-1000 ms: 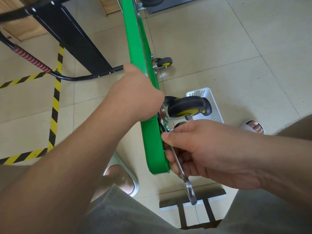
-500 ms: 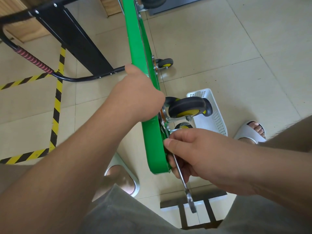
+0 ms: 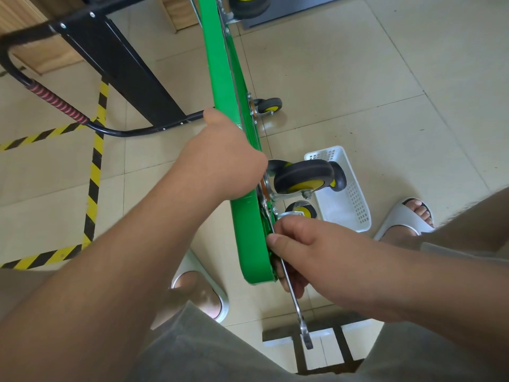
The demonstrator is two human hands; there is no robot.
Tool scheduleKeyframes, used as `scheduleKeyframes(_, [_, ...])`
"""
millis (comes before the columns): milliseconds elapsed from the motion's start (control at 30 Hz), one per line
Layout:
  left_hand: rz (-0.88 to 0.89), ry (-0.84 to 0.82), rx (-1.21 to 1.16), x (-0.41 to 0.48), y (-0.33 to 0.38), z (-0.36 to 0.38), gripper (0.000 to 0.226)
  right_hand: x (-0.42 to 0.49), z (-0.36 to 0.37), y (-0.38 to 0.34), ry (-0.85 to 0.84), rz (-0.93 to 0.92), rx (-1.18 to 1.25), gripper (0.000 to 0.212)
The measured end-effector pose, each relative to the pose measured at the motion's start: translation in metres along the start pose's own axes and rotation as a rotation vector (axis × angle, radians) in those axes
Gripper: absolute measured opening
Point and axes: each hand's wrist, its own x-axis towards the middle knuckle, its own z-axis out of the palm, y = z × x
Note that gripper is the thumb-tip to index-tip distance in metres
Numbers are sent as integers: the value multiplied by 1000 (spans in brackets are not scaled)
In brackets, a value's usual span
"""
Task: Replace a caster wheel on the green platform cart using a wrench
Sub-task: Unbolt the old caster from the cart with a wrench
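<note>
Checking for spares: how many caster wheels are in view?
5 wheels: top wheel, small far wheel, big wheel beside the left hand, rear wheel behind it over the white basket, low wheel above the right hand. More may be hidden.

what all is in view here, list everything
green platform cart: 1, green, stood on edge, centre
caster wheels: at least four, dark with yellow hubs, on the cart's underside and by the basket
wrench: 1, silver, at the cart's near corner
basket: 1, white, floor right of the cart
cart handle: 1, black with red grip, left
hazard tape: yellow-black stripes, floor left
slippers: 2, pale, on the feet
hands: 2; left hand grips the cart's edge, right hand grips the wrench
</note>
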Motion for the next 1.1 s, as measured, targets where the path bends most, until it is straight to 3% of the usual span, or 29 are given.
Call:
scheduleKeyframes(700, [4, 3, 7, 2, -3, -1, 41, 42, -1, 48, 139, -343, -420, 10])
scheduleKeyframes(900, [11, -16, -18, 2, -5, 0, 41, 34, -7, 46, 69, -237, -444, 16])
scheduleKeyframes(1100, [-3, -10, -7, 4, -5, 1, 42, 18, -14, 36, 17, -104, -276, 22])
